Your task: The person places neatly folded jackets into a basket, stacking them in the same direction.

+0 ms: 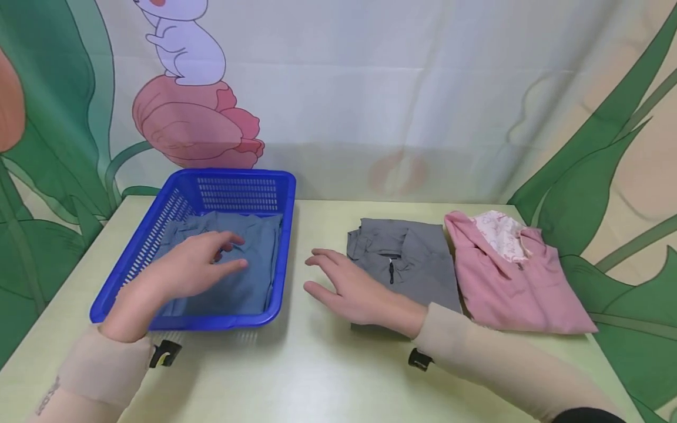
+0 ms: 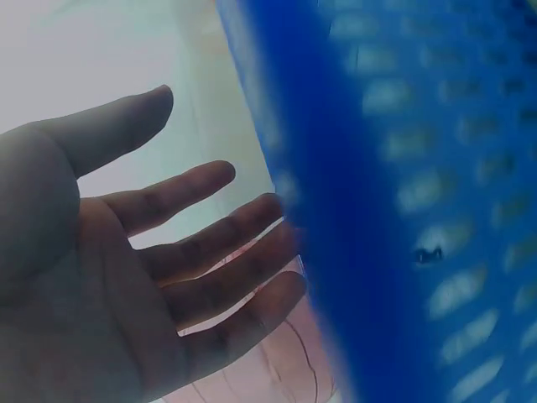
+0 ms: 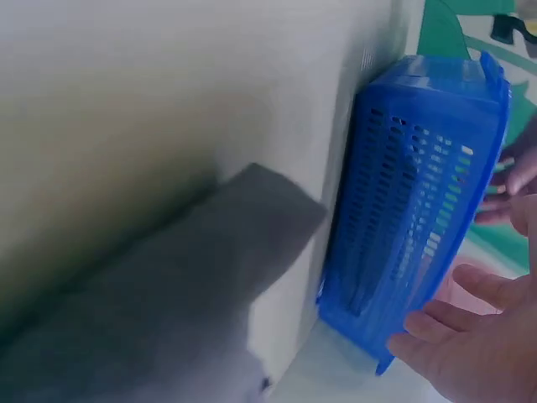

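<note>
A folded blue garment (image 1: pixel 238 288) lies inside the blue plastic basket (image 1: pixel 290 235) on the left of the table. Over that garment hovers my left hand (image 1: pixel 185 264), fingers loosely bent and holding nothing; the left wrist view shows its palm and spread fingers beside the basket rim (image 2: pixel 336 201). My right hand (image 1: pixel 354 285) is in the air between the basket and a folded grey garment (image 1: pixel 418 270) with a short zip, its fingers extended and empty. The right wrist view has this hand close to the basket's slotted side (image 3: pixel 411 185).
A folded pink garment (image 1: pixel 523 294) with a patterned white lining lies right of the grey one, near the table's right edge. The pale table (image 1: pixel 264 376) backs onto a printed curtain (image 1: pixel 338 88) with a cartoon animal and leaves.
</note>
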Demonstrator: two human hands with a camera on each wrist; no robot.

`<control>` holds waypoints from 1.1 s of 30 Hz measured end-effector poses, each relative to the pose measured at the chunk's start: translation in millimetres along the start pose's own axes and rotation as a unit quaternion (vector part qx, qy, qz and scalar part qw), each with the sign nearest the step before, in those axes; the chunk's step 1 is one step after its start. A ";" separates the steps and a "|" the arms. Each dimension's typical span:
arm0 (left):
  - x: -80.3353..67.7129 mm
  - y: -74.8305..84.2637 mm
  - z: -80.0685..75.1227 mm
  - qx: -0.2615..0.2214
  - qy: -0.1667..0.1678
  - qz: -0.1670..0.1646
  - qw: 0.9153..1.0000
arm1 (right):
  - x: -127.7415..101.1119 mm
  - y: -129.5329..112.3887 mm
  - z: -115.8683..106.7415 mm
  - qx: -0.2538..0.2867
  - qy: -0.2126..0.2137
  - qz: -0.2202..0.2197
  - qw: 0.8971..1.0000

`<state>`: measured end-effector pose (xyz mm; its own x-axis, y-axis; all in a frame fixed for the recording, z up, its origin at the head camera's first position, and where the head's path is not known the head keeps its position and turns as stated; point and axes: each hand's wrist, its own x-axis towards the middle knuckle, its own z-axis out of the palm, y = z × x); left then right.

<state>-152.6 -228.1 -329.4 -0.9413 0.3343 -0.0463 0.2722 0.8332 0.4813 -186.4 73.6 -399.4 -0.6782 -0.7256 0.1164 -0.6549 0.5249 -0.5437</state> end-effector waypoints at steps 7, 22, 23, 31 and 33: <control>-8.1 25.6 14.6 -0.032 0.027 0.021 0.999 | -37.1 28.8 -19.6 0.026 0.054 0.033 0.998; 3.7 87.3 77.6 -0.074 0.047 0.095 0.992 | -86.9 83.0 -44.2 -0.052 0.107 0.132 0.984; 4.8 88.1 82.8 -0.080 0.045 0.095 0.991 | -89.1 86.7 -44.4 -0.070 0.114 0.138 0.981; 14.6 101.4 111.8 -0.137 0.026 0.063 0.988 | -98.9 104.6 -46.2 -0.136 0.121 0.211 0.960; 18.1 103.6 116.1 -0.158 0.017 0.045 0.986 | -99.7 107.6 -44.6 -0.136 0.117 0.223 0.958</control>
<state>-118.3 -84.6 -382.0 -0.9236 0.3818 0.0354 0.2842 0.6196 0.7316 -204.1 222.3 -432.4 -0.9460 -0.3000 0.1229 -0.3242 0.8792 -0.3492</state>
